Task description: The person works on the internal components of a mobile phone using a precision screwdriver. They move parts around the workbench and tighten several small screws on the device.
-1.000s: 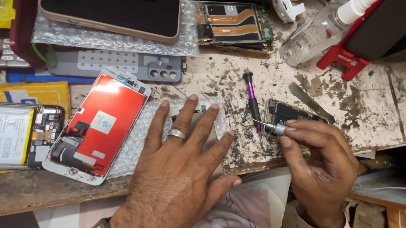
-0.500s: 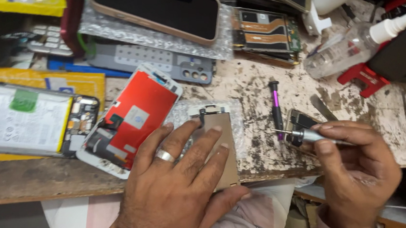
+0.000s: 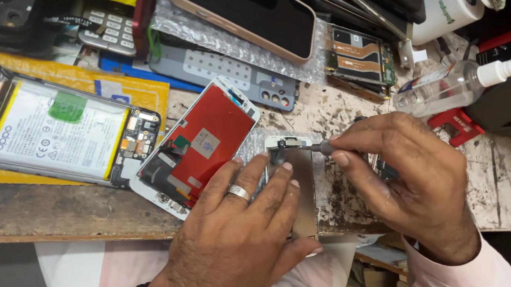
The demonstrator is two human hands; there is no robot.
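Note:
My left hand (image 3: 238, 234), with a ring and a wristwatch, lies flat on a silver metal phone plate (image 3: 302, 188) at the bench's front edge and presses it down. My right hand (image 3: 408, 181) grips a small screwdriver (image 3: 322, 148) sideways. Its tip touches the top end of the plate, by a small black part. Beside my left hand, to the left, lies a phone display panel (image 3: 199, 147) with a red back and white frame, face down.
An opened phone with a white battery (image 3: 57, 130) lies at the left on yellow packets. A large phone on bubble wrap (image 3: 246, 12), a grey frame (image 3: 226, 73), a circuit board (image 3: 360, 55), a clear spray bottle (image 3: 455, 84) and a white tape roll (image 3: 449, 1) crowd the back.
My right hand has moved left with the screwdriver, from beside the plate to its top end. The left hand stays pressed on the plate. The camera has shifted nearer.

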